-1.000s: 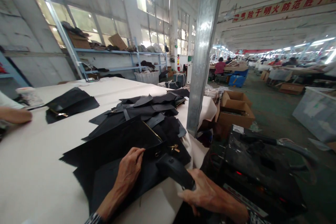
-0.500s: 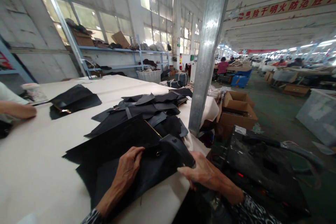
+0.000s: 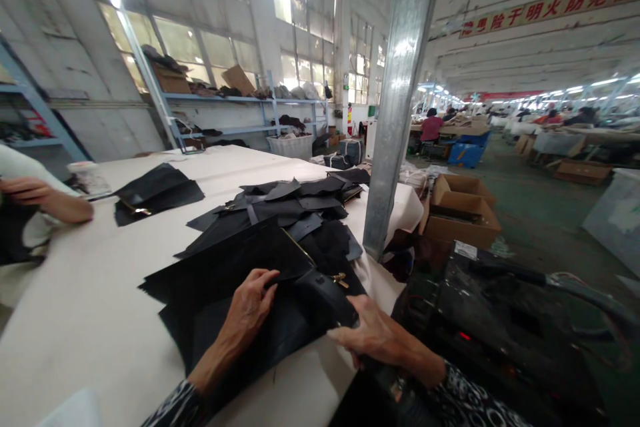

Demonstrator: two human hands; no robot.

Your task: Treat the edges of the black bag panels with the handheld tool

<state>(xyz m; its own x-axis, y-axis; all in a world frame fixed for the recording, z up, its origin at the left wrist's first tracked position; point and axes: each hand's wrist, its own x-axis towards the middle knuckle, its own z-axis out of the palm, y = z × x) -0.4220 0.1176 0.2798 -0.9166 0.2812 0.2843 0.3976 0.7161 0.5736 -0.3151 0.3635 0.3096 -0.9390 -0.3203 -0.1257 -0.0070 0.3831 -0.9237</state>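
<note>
My left hand (image 3: pixel 253 303) pinches the edge of a black fabric piece (image 3: pixel 225 263) with a gold zipper along its far right side. My right hand (image 3: pixel 367 333) is wrapped round a black handheld tool (image 3: pixel 323 293), whose head rests over the fabric close to my left fingertips. Just beyond the tool's head a gold zipper pull (image 3: pixel 340 279) shows. Behind lies a heap of black pieces (image 3: pixel 280 203) on the white table (image 3: pixel 115 287). What is under the tool's head is hidden.
A metal post (image 3: pixel 400 100) rises at the table's right edge. To the right are a black machine (image 3: pixel 515 320) and cardboard boxes (image 3: pixel 463 220). At the left, another person's arm (image 3: pixel 67 203) is by the table, near a separate black stack (image 3: pixel 160 193).
The tool in my right hand has moved left along the fabric, nearer my left hand, uncovering the gold pull. The other person's hand has come into view. The whole view has shifted slightly.
</note>
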